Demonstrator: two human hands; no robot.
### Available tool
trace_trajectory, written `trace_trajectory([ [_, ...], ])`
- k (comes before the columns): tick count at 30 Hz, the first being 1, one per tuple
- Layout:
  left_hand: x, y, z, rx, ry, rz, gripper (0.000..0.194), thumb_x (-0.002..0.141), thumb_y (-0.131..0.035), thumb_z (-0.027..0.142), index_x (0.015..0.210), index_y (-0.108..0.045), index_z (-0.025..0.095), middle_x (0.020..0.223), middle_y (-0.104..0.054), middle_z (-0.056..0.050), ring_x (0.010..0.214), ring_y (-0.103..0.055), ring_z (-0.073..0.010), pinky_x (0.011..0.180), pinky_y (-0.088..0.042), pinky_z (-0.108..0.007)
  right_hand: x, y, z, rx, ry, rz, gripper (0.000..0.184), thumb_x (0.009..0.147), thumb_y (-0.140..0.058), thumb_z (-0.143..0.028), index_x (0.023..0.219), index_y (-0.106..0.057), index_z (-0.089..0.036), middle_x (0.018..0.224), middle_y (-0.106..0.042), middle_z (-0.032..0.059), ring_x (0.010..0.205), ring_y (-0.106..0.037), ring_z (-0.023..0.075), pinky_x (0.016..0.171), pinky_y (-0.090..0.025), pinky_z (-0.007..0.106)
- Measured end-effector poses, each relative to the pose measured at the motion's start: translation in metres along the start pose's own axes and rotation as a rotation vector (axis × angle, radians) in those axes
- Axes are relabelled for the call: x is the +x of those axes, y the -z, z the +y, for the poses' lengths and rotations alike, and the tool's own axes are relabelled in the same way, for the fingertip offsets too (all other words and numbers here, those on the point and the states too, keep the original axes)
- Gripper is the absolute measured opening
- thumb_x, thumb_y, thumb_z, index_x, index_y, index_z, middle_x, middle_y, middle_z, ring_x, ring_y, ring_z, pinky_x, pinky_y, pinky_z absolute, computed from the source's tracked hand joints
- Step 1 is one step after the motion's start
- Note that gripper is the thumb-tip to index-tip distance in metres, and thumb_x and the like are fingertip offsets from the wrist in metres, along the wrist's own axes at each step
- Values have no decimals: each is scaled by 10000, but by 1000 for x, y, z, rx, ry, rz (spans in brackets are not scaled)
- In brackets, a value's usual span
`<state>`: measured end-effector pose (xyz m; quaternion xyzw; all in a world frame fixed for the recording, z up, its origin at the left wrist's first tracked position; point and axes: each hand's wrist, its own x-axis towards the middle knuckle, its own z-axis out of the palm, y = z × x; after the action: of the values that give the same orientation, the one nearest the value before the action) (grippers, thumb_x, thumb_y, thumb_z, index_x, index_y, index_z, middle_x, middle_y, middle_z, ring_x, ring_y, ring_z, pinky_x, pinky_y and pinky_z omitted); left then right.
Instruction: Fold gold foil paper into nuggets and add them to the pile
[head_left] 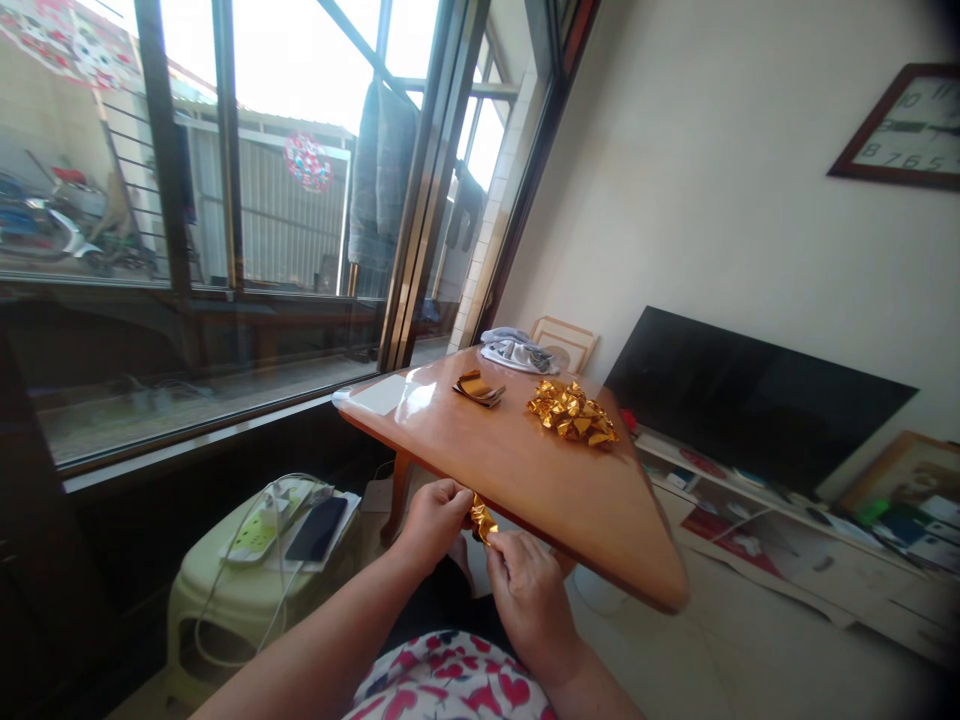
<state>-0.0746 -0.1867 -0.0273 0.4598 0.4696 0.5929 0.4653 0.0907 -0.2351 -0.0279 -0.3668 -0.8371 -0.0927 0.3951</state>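
Both of my hands meet just below the near edge of a wooden table [540,480]. My left hand [433,522] and my right hand [525,590] are closed, pinching a small folded piece of gold foil paper [483,520] between them. On the tabletop lies a pile of folded gold foil pieces [571,411]. To its left sits a small stack of flat gold foil sheets [477,389].
A crumpled white cloth [516,350] lies at the table's far end. A pale green stool [247,590] at my left carries a phone [316,529] and a power strip with cables. A dark television [750,395] stands on a low cabinet at right. A large window fills the left.
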Motion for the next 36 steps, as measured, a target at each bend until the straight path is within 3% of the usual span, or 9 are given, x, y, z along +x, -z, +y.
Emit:
trace_trajectory([
  [21,-3,-3,8,-42,55,23,153,694,-614,253,573,-575,167,526,-613,-14,483,-569,-127,483,-420,-212,1,0,2,15,-31,11,180,977,-479,-135,954,-638,-214,814,-676,50,766,-662,205,721,-517,335],
  [29,-7,1,21,-77,103,-4,131,717,-602,261,643,-611,155,557,-631,-15,469,-568,-119,466,-391,-209,2,3,3,92,-98,39,276,954,-526,-181,1219,-595,-211,1015,-723,82,884,-707,213,783,-571,330],
  [36,-7,0,20,-108,142,-28,139,708,-618,278,654,-616,151,579,-642,-19,462,-567,-110,460,-370,-205,4,5,3,91,-110,61,156,949,-518,-187,1044,-639,-212,885,-723,60,788,-711,197,740,-577,299],
])
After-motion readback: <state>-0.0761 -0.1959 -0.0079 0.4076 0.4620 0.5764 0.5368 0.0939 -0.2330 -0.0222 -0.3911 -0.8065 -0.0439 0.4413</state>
